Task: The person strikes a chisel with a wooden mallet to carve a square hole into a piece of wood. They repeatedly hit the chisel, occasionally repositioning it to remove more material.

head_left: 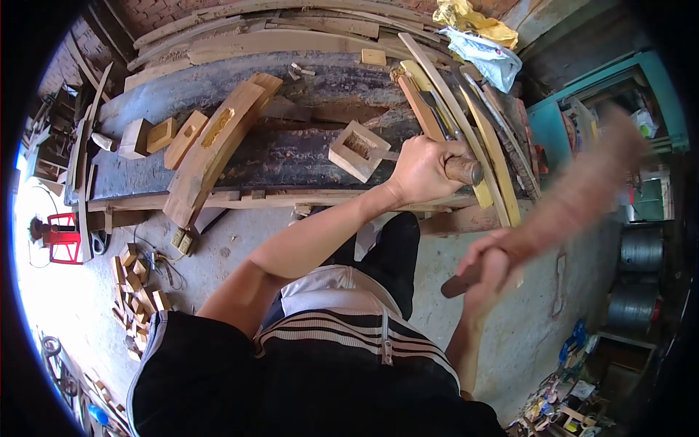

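My left hand [424, 173] is closed around the round wooden handle [466, 172] of a chisel over the bench. A short piece of its blade shows between my fist and a small wooden block [351, 167]; that block has a square hollow in its upper face. Off to the right, my right hand [489, 271] grips a wooden club-like mallet [571, 197] by its narrow end. The mallet's thick end is raised up and to the right, smeared by motion.
A long slotted beam [211, 156] crosses the bench's front edge, with smaller blocks [162, 135] to its left. Wooden strips [477, 149] and tools lie right of my left hand. Offcuts [135, 295] are piled on the floor, and a teal cabinet [659, 80] stands at right.
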### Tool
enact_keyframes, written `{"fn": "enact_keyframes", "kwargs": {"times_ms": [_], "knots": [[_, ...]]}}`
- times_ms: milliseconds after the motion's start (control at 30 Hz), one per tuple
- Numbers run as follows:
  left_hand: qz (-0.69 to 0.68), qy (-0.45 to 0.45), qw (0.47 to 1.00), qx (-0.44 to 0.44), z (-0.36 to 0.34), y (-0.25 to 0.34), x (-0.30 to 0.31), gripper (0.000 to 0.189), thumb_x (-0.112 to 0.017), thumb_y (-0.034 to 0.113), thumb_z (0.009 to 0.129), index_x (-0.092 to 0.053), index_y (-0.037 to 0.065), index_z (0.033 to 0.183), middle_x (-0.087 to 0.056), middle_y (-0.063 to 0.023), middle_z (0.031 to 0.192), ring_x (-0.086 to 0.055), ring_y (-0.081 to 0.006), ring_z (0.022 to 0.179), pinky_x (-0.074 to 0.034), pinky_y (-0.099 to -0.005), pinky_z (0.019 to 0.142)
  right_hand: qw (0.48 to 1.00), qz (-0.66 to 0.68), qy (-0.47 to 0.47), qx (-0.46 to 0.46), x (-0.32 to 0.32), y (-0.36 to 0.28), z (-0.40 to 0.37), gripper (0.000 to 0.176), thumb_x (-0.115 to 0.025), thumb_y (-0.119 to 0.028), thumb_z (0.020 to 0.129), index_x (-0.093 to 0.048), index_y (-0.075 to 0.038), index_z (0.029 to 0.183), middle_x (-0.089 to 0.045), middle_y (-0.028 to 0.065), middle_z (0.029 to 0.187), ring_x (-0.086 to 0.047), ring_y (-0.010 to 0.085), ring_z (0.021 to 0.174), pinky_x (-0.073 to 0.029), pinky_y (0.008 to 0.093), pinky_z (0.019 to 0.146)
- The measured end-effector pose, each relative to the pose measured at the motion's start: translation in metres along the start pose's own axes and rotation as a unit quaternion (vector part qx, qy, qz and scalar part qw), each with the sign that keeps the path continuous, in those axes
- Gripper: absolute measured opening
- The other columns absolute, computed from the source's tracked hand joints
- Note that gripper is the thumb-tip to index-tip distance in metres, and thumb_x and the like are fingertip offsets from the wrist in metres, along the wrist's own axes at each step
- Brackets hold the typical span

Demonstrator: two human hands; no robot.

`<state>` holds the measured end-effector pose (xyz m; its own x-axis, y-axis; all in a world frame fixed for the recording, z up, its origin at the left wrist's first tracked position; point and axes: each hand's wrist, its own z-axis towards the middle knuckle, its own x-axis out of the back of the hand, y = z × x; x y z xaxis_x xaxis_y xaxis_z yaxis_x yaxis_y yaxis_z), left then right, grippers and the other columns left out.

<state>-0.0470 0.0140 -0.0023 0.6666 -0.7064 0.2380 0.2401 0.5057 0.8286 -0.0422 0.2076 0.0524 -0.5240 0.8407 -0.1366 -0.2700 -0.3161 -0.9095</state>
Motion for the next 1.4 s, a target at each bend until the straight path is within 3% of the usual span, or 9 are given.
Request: {"fn": "enact_keyframes", "kwargs": {"times_ms": [100, 333, 433, 467, 633, 733, 767, 1000, 1400], "knots": [[0.008, 0.008, 1.000, -0.015, -0.002, -0.002, -0.005, 0.024, -0.075, 0.023, 0.068, -0.074, 0.016, 0.091, -0.069, -0.0150, 0.075, -0.068, -0.0372, 0.073, -0.056, -0.0434, 0.067, 0.945, -0.280, -0.087, -0.142, 0.007, 0.002, 0.001, 0.032, -0.064, -0.027, 0.095, -0.055, 0.001, 0.109, -0.052, 0.0041, 0.067, -0.049, 0.0110, 0.048, -0.040, 0.0266, 0.045], [-0.033, 0.025, 0.998, -0.044, 0.008, 0.004, 0.012, 0.013, -0.076, 0.010, 0.074, -0.068, 0.003, 0.082, -0.061, -0.0177, 0.066, -0.065, -0.0335, 0.058, -0.051, -0.0359, 0.057, 0.972, -0.150, -0.014, -0.181, 0.015, 0.011, -0.006, 0.039, -0.060, -0.038, 0.098, -0.054, -0.001, 0.111, -0.049, 0.0037, 0.063, -0.046, 0.0114, 0.044, -0.037, 0.0261, 0.040], [-0.039, 0.015, 0.997, -0.061, 0.024, 0.001, 0.023, 0.012, -0.075, 0.009, 0.079, -0.070, 0.001, 0.086, -0.070, -0.0115, 0.074, -0.068, -0.0148, 0.067, -0.053, -0.0306, 0.063, 0.970, -0.158, -0.012, -0.184, 0.021, 0.011, -0.011, 0.041, -0.060, -0.040, 0.098, -0.054, -0.002, 0.111, -0.049, 0.0039, 0.063, -0.046, 0.0121, 0.044, -0.037, 0.0264, 0.040], [-0.101, 0.074, 0.992, 0.003, 0.028, 0.001, 0.023, 0.014, -0.074, 0.013, 0.075, -0.069, 0.002, 0.082, -0.067, -0.0179, 0.072, -0.072, -0.0272, 0.068, -0.055, -0.0338, 0.065, 0.969, -0.162, -0.010, -0.187, 0.023, 0.011, -0.014, 0.041, -0.060, -0.040, 0.098, -0.054, -0.002, 0.111, -0.049, 0.0039, 0.063, -0.046, 0.0119, 0.044, -0.037, 0.0263, 0.040], [-0.045, 0.054, 0.997, 0.026, 0.031, -0.003, 0.030, 0.016, -0.075, 0.011, 0.081, -0.073, 0.000, 0.092, -0.073, -0.0096, 0.079, -0.066, -0.0091, 0.072, -0.053, -0.0289, 0.065, 0.964, -0.195, -0.024, -0.177, 0.030, 0.013, -0.019, 0.040, -0.060, -0.040, 0.098, -0.054, -0.002, 0.111, -0.049, 0.0037, 0.063, -0.046, 0.0112, 0.045, -0.037, 0.0262, 0.040], [-0.026, 0.037, 0.999, 0.001, 0.020, -0.003, 0.019, 0.017, -0.074, 0.010, 0.079, -0.073, -0.001, 0.093, -0.072, -0.0124, 0.078, -0.066, -0.0103, 0.069, -0.054, -0.0300, 0.065, 0.964, -0.180, -0.010, -0.195, 0.027, 0.014, -0.020, 0.040, -0.060, -0.039, 0.098, -0.054, -0.001, 0.110, -0.049, 0.0034, 0.063, -0.046, 0.0109, 0.045, -0.037, 0.0262, 0.040], [-0.060, 0.060, 0.996, -0.005, 0.019, -0.006, 0.011, 0.020, -0.078, 0.019, 0.074, -0.070, 0.003, 0.083, -0.066, -0.0212, 0.071, -0.067, -0.0404, 0.070, -0.056, -0.0406, 0.065, 0.965, -0.169, 0.001, -0.200, 0.025, 0.013, -0.019, 0.038, -0.061, -0.037, 0.098, -0.055, -0.001, 0.109, -0.050, 0.0029, 0.065, -0.046, 0.0101, 0.046, -0.039, 0.0259, 0.041], [-0.003, 0.020, 0.999, -0.035, 0.014, 0.000, 0.007, 0.014, -0.072, 0.011, 0.078, -0.063, 0.000, 0.077, -0.057, -0.0178, 0.063, -0.057, -0.0363, 0.055, -0.049, -0.0362, 0.054, 0.962, -0.186, 0.013, -0.199, 0.025, 0.015, -0.019, 0.040, -0.059, -0.040, 0.099, -0.054, -0.002, 0.111, -0.049, 0.0035, 0.064, -0.046, 0.0111, 0.045, -0.038, 0.0264, 0.040], [-0.006, 0.028, 1.000, -0.005, 0.014, -0.006, 0.008, 0.014, -0.073, 0.011, 0.077, -0.069, 0.000, 0.085, -0.063, -0.0185, 0.066, -0.067, -0.0331, 0.059, -0.052, -0.0359, 0.057, 0.961, -0.184, -0.002, -0.209, 0.015, 0.014, -0.012, 0.039, -0.059, -0.039, 0.098, -0.055, -0.002, 0.111, -0.050, 0.0036, 0.064, -0.047, 0.0119, 0.045, -0.038, 0.0266, 0.042]]}}
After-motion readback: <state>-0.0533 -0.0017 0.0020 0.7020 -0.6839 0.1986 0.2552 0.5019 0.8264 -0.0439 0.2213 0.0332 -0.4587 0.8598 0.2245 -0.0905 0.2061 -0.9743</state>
